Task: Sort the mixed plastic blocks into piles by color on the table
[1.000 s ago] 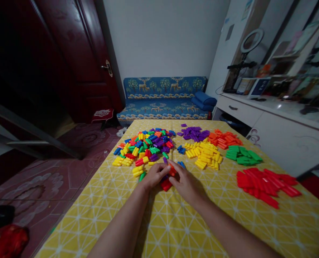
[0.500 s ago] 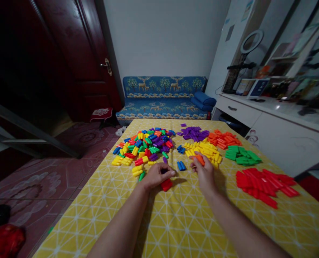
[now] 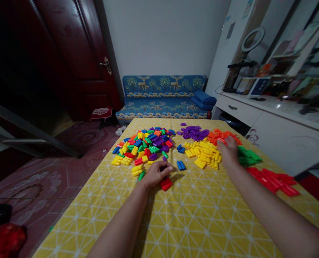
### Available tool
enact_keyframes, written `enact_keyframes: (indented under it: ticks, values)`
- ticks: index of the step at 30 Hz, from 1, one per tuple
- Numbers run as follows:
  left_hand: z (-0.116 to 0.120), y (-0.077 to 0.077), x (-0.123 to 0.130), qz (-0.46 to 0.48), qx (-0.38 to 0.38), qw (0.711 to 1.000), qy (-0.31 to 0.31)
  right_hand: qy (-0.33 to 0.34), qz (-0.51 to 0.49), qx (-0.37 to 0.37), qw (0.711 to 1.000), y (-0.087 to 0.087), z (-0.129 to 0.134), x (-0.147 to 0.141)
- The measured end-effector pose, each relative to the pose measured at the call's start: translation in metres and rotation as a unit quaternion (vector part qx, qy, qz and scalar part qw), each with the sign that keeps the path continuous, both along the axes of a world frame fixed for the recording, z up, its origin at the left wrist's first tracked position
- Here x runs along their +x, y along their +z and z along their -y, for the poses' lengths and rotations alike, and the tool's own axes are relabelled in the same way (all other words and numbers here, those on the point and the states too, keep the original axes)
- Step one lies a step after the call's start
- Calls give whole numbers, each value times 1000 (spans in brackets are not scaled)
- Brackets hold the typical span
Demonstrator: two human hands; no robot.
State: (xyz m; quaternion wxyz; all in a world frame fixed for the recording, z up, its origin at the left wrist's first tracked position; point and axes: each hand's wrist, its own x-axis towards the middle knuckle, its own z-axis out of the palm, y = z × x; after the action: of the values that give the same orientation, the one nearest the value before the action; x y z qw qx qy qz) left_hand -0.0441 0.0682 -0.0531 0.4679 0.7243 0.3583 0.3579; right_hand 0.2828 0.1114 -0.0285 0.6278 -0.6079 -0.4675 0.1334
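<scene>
My left hand rests over the table's middle with its fingers curled together; whatever is between them is hidden. Just below its fingers lies a red piece. My right hand reaches to the near edge of the orange pile, its fingers pinched on an orange piece. Two blue pieces lie between the hands. The mixed-colour pile is beyond my left hand. The yellow pile lies left of my right hand, and the green pile is to its right.
A purple pile lies at the back of the yellow patterned table, with a red pile at the right. Beyond the table stands a blue sofa; a white dresser is on the right.
My right hand has moved right and away from me, from over the yellow pile to the orange pile, with the orange piece. My left hand has barely moved.
</scene>
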Motion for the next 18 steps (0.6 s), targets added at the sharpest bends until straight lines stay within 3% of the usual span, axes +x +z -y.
enact_keyframes:
  ticks: [2, 4, 6, 8, 10, 12, 15, 18]
  values:
    - [0, 0, 0, 49, -19, 998, 25, 9, -30, -11, 999, -17, 22, -35]
    - [-1, 0, 0, 114, -44, 991, 56, 109, -35, -55, 992, -27, 49, -75]
    - [-2, -2, -1, 171, -66, 980, 83, 205, 35, -80, 975, -28, 75, -113]
    - [-4, -6, -1, 205, -81, 970, 99, 266, 176, -96, 943, -22, 97, -144]
    - [-5, -9, -2, 221, -97, 965, 104, 258, 297, -106, 913, -16, 109, -164]
    - [-6, -10, -2, 224, -104, 963, 106, 207, 370, -111, 899, -15, 111, -171]
    - [-6, -9, -2, 203, -65, 970, 115, 137, 420, -121, 889, -25, 102, -166]
    - [-3, -5, -2, 155, -6, 980, 121, 134, 439, -131, 879, -34, 92, -154]
